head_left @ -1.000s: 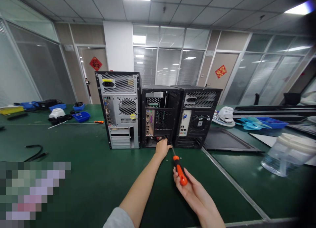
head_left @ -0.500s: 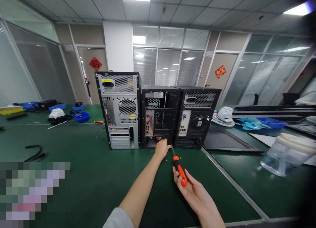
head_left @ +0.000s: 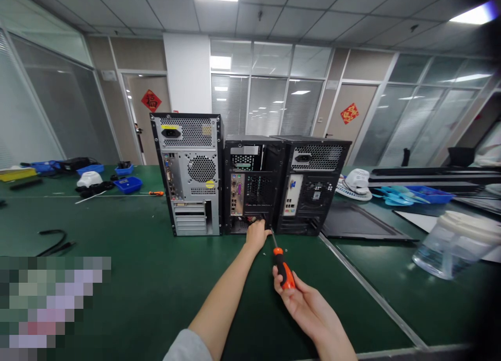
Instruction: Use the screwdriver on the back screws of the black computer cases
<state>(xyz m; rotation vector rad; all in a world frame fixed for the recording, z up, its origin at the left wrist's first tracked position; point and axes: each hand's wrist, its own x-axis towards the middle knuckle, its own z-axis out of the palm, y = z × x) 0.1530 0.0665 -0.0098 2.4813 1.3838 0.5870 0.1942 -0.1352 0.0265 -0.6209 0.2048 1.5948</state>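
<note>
Three computer cases stand side by side with their backs facing me. At the bottom opening of the black middle case (head_left: 256, 194), my left hand (head_left: 256, 237) is bent, its fingertips hidden inside; its thumb rests by the case's lower right edge. What these fingers grip I cannot make out. In my right hand (head_left: 301, 301) is an orange-and-black screwdriver (head_left: 284, 271), slanting up to the left. Its shaft ends close to my left thumb, near the case's lower right corner. The exact contact of its tip is too small to see.
A taller silver-backed case (head_left: 199, 194) flanks the middle one at left, another black case (head_left: 315, 194) at right. Farther right are a clear lidded jar (head_left: 450, 246) and a blue tray (head_left: 430, 194). A black cable (head_left: 58, 241) and a second screwdriver (head_left: 156, 193) lie leftward.
The screwdriver handle has turned in my right hand, and my fingers have shifted slightly around it. My left hand and the cases have stayed in place.
</note>
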